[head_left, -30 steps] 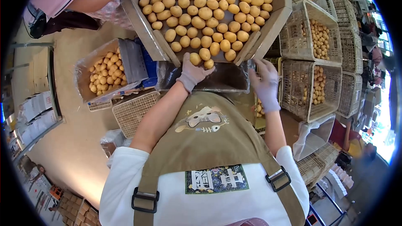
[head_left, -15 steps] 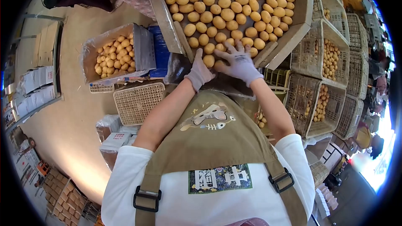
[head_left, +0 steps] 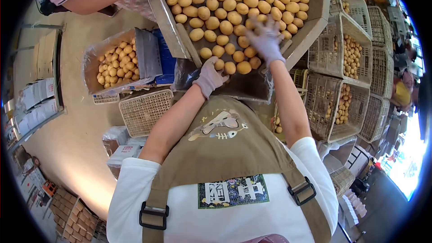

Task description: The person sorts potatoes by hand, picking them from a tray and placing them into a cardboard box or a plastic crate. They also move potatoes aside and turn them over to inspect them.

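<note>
Potatoes mostly on sorting tray, few at lip over lined bin, fill unclear; side crate heaped. Left hand half-curled at lip, grip unclear; right hand spread over potatoes, nothing visibly gripped

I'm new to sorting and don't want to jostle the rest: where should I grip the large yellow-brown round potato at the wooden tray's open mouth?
Probably thumb on the front face of the large potato, fingers over its rounded top, coming from your body side: no potato lies in front, while neighbours crowd both flanks.
</note>
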A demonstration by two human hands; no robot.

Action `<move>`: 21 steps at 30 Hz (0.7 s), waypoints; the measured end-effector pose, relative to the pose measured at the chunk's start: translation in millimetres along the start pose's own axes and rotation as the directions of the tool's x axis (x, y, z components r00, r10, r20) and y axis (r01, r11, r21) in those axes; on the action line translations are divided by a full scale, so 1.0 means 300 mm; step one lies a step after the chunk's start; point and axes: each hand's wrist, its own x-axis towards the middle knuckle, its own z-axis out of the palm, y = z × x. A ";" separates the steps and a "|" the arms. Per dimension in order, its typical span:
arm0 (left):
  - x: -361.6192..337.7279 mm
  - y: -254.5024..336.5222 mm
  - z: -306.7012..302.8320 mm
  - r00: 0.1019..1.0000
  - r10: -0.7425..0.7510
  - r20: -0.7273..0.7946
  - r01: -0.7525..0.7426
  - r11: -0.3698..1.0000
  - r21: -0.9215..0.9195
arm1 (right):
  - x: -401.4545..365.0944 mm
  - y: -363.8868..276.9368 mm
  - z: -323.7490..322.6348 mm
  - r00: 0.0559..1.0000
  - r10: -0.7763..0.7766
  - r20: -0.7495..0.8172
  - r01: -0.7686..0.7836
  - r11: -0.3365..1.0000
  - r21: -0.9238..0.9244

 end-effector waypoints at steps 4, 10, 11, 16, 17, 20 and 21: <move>-0.003 0.002 -0.016 0.912 0.137 0.387 -0.248 0.936 0.252 | -0.148 -0.043 0.014 0.879 -0.302 0.368 0.328 0.944 -0.009; 0.024 0.011 -0.051 0.886 0.184 0.426 -0.264 0.955 0.136 | -0.235 -0.008 0.063 0.840 -0.392 0.375 0.435 0.900 -0.035; -0.044 0.026 0.008 0.914 0.110 0.391 -0.086 0.993 -0.076 | -0.236 -0.017 0.057 0.843 -0.378 0.382 0.421 0.907 -0.031; -0.067 0.024 0.050 0.975 0.072 0.212 -0.048 0.992 -0.113 | -0.238 -0.016 0.057 0.840 -0.380 0.387 0.429 0.902 -0.044; -0.082 0.025 0.063 0.984 0.060 0.168 -0.041 0.993 -0.114 | -0.238 -0.014 0.059 0.841 -0.384 0.381 0.431 0.901 -0.042; -0.047 0.019 0.020 0.968 0.086 0.236 -0.059 0.991 -0.116 | -0.241 -0.016 0.048 0.842 -0.396 0.368 0.442 0.896 -0.048; -0.037 0.014 0.005 0.968 0.120 0.222 -0.123 0.992 0.001 | -0.232 -0.016 0.037 0.840 -0.398 0.369 0.438 0.899 -0.028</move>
